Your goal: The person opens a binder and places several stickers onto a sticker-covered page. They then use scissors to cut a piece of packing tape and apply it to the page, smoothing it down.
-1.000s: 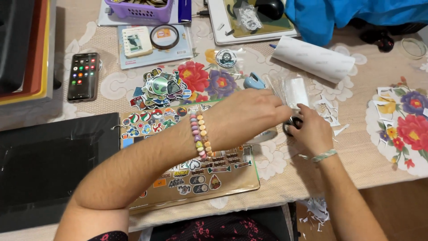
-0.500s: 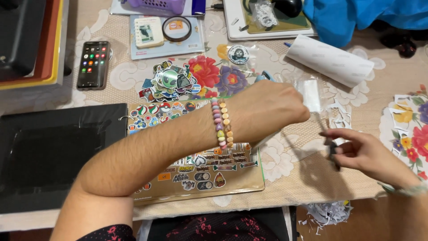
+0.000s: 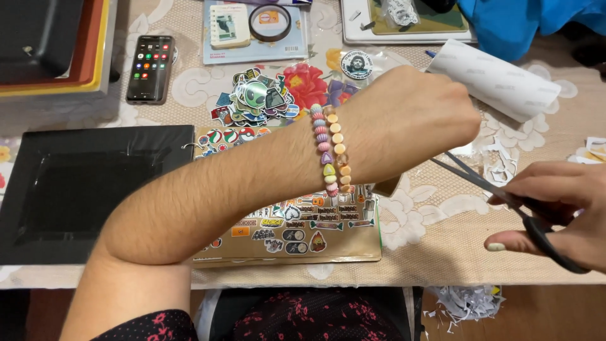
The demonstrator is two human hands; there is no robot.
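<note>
My left arm reaches across the table, with two bead bracelets (image 3: 331,148) on the wrist. My left hand (image 3: 410,120) is closed in a fist over a scrap of clear sticker sheet (image 3: 470,150), most of it hidden under the fingers. My right hand (image 3: 555,211) grips black scissors (image 3: 486,183) at the right edge. The blades are slightly parted and point up-left, with their tips at the sheet just below my left hand.
A brown board (image 3: 297,237) covered in stickers lies under my forearm, with a black tray (image 3: 69,189) to its left. Behind are a sticker pile (image 3: 259,101), a phone (image 3: 150,68), a white paper roll (image 3: 492,79) and cut scraps (image 3: 502,167).
My right hand drew away to the right with the scissors, then brought their blades back up to the sheet in my left hand. My left hand stayed closed.
</note>
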